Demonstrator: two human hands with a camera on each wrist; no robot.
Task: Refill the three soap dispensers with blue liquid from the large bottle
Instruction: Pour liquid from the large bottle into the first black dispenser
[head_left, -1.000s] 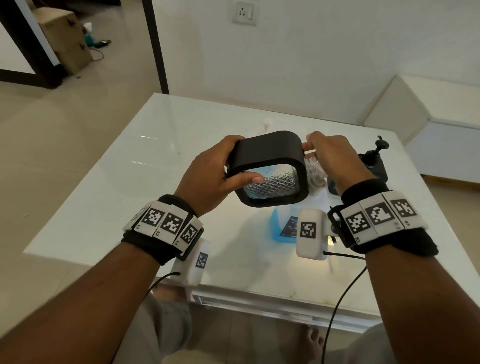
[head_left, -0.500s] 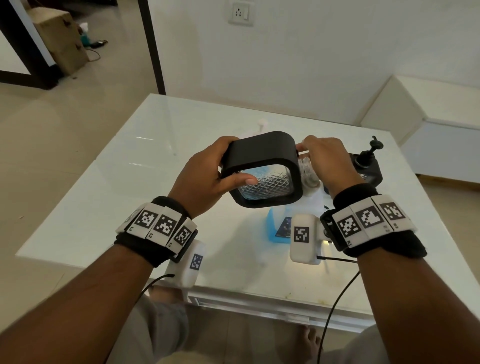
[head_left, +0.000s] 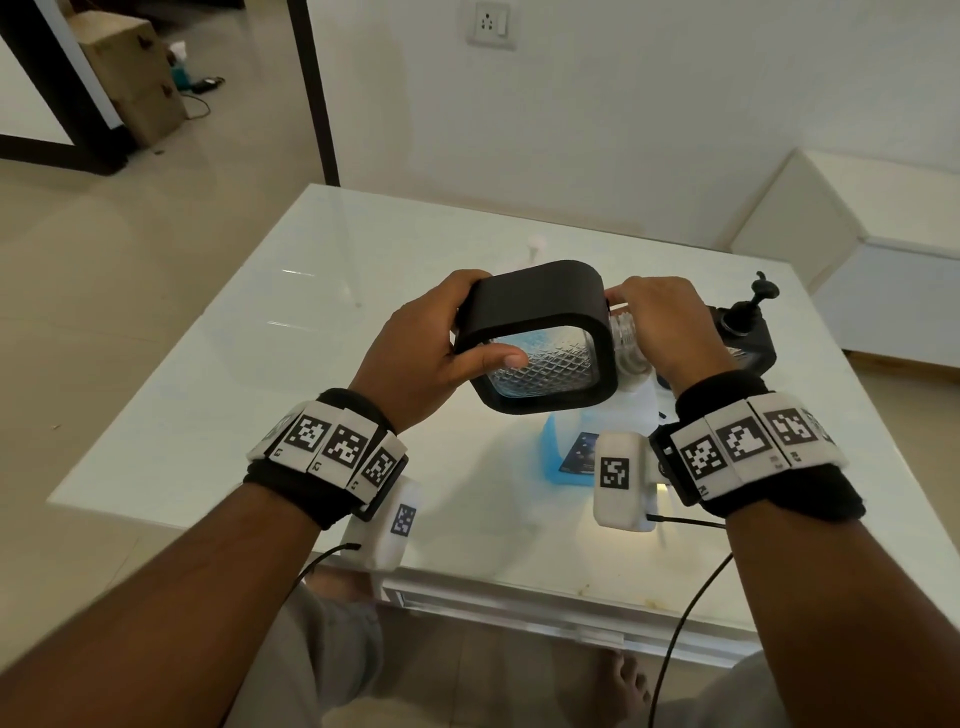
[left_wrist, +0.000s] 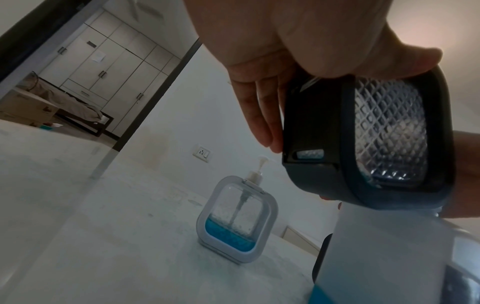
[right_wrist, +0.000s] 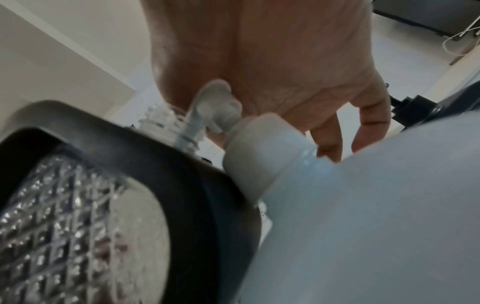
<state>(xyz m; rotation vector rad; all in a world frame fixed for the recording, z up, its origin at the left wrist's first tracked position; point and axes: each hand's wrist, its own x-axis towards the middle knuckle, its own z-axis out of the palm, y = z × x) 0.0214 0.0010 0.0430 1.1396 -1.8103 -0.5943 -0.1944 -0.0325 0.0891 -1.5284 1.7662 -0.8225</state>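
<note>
- My left hand (head_left: 415, 353) grips the black dispenser (head_left: 540, 338) above the bench (head_left: 234, 364); the fingers wrap its far side and the thumb lies across the diamond-patterned clear face; the dispenser is tipped on its side with its neck toward my right hand
- In the left wrist view the same fingers (left_wrist: 259, 115) lie flat along the black frame (left_wrist: 311, 123); a little blue liquid shows through a small window in that frame
- My right hand (head_left: 670, 332) is closed at the clear threaded neck (head_left: 623, 332) of the black dispenser, fingertips curled round it; whether it pinches the neck or the pump part, I cannot tell
- The right wrist view shows a pale pump head (right_wrist: 218, 102) against my palm (right_wrist: 272, 61), just above the white cap (right_wrist: 259, 154) of the large bottle (right_wrist: 376, 216)
- The large bottle (head_left: 571, 447) stands on the bench right under my hands, blue liquid in its lower part
- A second black dispenser (head_left: 743, 332) stands just past my right hand, pump on
- A white-framed dispenser (left_wrist: 237, 220) stands upright beyond my left hand, well apart from it, with a shallow layer of blue at its bottom
</note>
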